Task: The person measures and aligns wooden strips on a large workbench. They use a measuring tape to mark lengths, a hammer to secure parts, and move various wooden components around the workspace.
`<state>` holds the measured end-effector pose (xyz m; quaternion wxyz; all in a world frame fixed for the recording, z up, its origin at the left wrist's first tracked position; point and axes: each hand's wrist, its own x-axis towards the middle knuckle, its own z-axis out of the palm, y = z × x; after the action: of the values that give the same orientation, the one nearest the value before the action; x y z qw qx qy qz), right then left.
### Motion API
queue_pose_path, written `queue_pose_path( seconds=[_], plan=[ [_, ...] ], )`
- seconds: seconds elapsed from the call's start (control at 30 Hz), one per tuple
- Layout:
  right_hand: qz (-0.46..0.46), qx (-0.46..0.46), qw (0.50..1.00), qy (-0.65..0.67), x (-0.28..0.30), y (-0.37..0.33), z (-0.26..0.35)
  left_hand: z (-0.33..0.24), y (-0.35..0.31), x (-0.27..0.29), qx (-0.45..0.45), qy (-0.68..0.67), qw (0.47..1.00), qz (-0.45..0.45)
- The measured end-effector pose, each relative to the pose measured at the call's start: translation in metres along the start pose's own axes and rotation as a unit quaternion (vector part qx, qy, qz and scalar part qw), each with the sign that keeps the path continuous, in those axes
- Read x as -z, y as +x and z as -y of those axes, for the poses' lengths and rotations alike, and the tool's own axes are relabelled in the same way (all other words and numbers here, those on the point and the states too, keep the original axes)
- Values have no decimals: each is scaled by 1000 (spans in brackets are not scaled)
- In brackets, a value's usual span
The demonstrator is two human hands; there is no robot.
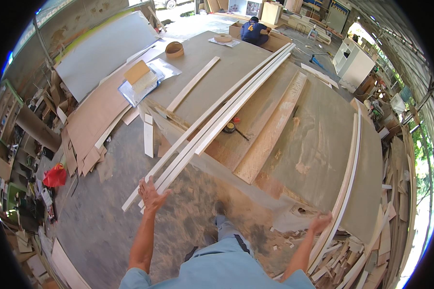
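Observation:
Long pale wooden strips [229,105] lie side by side across a large work table [197,61], their near ends jutting past its edge. My left hand [152,195] rests on those near ends, fingers spread. Over at the table's right side, my right hand [320,222] is beside another pair of long strips [346,189]; its fingers are smeared, and whether it touches them I cannot tell. Between the two groups lies a wide chipboard plank [274,132]. A black tape measure [229,127] sits on the table by the strips.
A roll of edging [174,49] and papers in plastic [139,85] lie at the table's far left. Another person [254,32] crouches beyond the far end. Offcuts [340,260] are heaped at lower right. Large brown sheets [94,125] lean at left; a white cabinet [353,60] stands far right.

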<state>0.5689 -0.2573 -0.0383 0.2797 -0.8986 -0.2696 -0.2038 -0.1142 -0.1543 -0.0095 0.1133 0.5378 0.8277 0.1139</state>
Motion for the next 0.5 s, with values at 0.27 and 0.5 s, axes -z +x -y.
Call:
queue_pose_path(
  seconds=[0.27, 0.5],
  plan=[
    [535, 41, 712, 453, -129, -165, 362, -15, 37, -11, 44, 67, 992, 100],
    [639, -60, 680, 356, -151, -242, 512, 11, 4, -22, -66, 48, 993, -84]
  ],
)
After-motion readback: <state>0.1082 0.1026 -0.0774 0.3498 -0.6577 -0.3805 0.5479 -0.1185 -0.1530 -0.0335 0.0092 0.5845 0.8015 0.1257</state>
